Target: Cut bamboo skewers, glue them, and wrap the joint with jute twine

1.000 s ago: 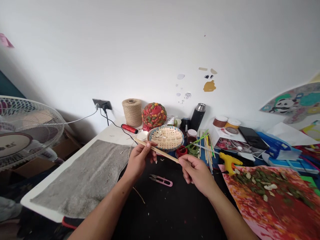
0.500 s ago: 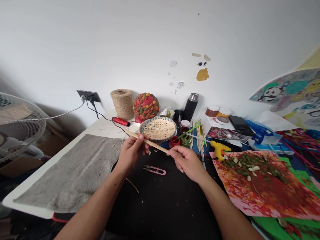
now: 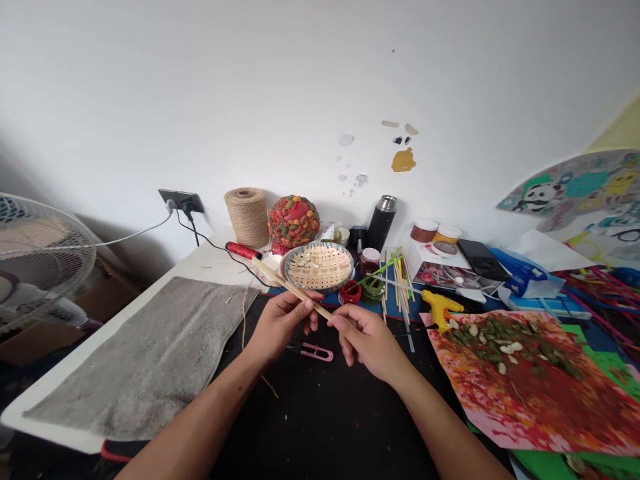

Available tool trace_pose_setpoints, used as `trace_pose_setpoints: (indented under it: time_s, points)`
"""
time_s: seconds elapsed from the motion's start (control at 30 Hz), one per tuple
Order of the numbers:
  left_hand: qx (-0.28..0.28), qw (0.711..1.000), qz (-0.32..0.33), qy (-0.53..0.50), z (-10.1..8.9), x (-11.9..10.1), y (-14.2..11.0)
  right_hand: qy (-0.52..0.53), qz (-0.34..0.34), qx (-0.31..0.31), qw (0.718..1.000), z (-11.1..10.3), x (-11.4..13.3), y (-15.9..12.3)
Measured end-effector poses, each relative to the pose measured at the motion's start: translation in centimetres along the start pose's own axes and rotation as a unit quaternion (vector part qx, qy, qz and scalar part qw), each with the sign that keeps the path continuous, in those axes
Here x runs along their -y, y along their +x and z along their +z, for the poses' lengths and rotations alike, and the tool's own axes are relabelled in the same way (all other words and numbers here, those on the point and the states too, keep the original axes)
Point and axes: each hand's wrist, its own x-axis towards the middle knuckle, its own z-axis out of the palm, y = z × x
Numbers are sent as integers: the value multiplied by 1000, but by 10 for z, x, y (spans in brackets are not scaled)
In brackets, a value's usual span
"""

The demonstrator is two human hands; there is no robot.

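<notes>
A thin bundle of pale wooden sticks (image 3: 273, 276) slants across the middle, held by both hands above the black mat (image 3: 320, 413). My left hand (image 3: 283, 321) pinches it near its lower right part, thumb on top. The fingertips of my right hand (image 3: 367, 337) grip its near end, close beside the left fingers. Whether it is one split stick or several is hard to make out. Beneath the hands lie pink-handled thread snips (image 3: 317, 352), their blades partly hidden by the left hand. Just behind stands a woven bamboo basket (image 3: 320, 267) with pale bits inside.
A jute twine spool (image 3: 247, 219), a seed-covered ball (image 3: 294, 223) and a black flask (image 3: 382, 223) line the wall. Right are paint jars (image 3: 373, 289), a yellow glue gun (image 3: 441, 310) and a painted sheet (image 3: 540, 387). A grey cloth (image 3: 140, 360) lies left.
My left hand has slid along the sticks toward my right hand, so more of their far end shows. The sticks now tilt more steeply, and the whole view has shifted slightly.
</notes>
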Motion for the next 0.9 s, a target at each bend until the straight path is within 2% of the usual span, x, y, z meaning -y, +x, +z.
trace_pose_setpoints:
  time_s: [0.17, 0.37, 0.43, 0.5, 0.63, 0.73, 0.9]
  points:
    - [12, 1000, -10, 22, -1, 3, 0, 17, 22, 23, 999, 5, -1, 0]
    - [43, 998, -29, 28, -5, -5, -3, 3, 16, 61, 998, 2, -1, -2]
    - [49, 998, -38, 25, -7, -8, -4, -13, 7, 47, 999, 0, -1, -1]
    - [65, 996, -48, 28, -9, -11, -6, -18, -9, 7, 1000, -3, -1, 0]
    - [177, 974, -104, 95, -10, -9, -9, 21, -55, -44, 997, -6, -1, 2]
    - [255, 946, -135, 150, -7, -4, -11, 60, -61, -18, 996, -2, 0, 1]
    - [305, 915, -168, 202, -1, -1, -12, 68, -50, 28, 996, 8, 4, -3]
